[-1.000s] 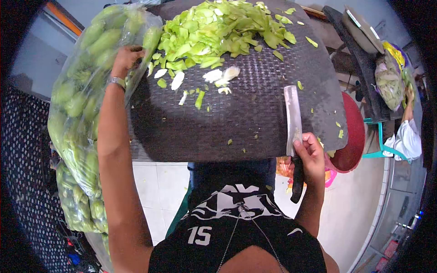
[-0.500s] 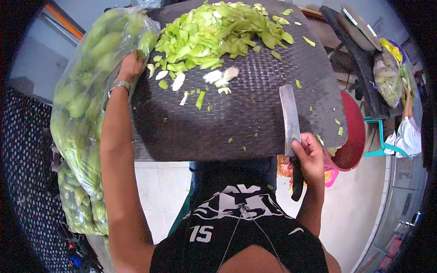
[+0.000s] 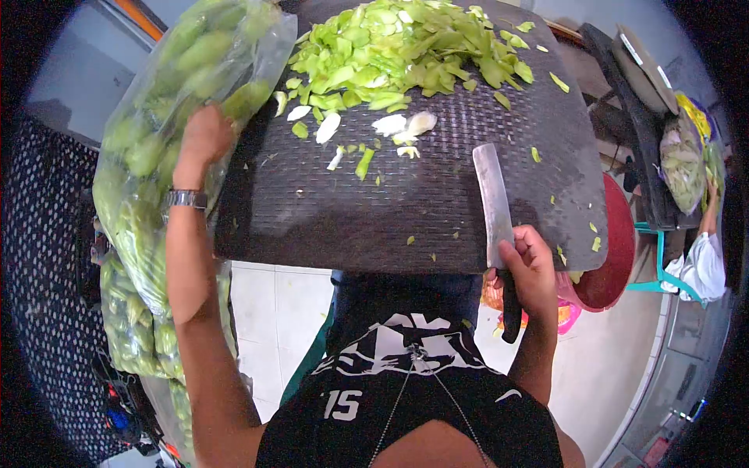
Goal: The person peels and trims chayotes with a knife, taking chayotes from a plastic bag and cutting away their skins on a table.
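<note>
A tall clear plastic bag (image 3: 129,204) full of green fruit, which look like unripe mangoes, stands along the left side of the dark woven-patterned tabletop (image 3: 335,214). My left hand (image 3: 207,134) is closed at the bag's upper right side, seemingly gripping its plastic; the fingertips are partly hidden. One green fruit (image 3: 248,99) lies just beyond the knuckles. Over the table's near right edge, my right hand (image 3: 530,265) grips a knife (image 3: 491,195) by its black handle, the broad blade pointing away from me. A heap of green peelings (image 3: 406,54) covers the far part of the table.
Pale pieces (image 3: 398,125) and green scraps lie mid-table. A red tub (image 3: 612,242) sits below the right edge. Farther right are a teal stool (image 3: 663,277), another bag of produce (image 3: 681,160) and another person's arm (image 3: 711,207). More bagged green fruit (image 3: 129,327) is at lower left.
My left hand has moved left and towards me, and the nearby fruit and bag top have shifted with it. The knife stays in my right hand, nearly still. The view has shifted slightly.
</note>
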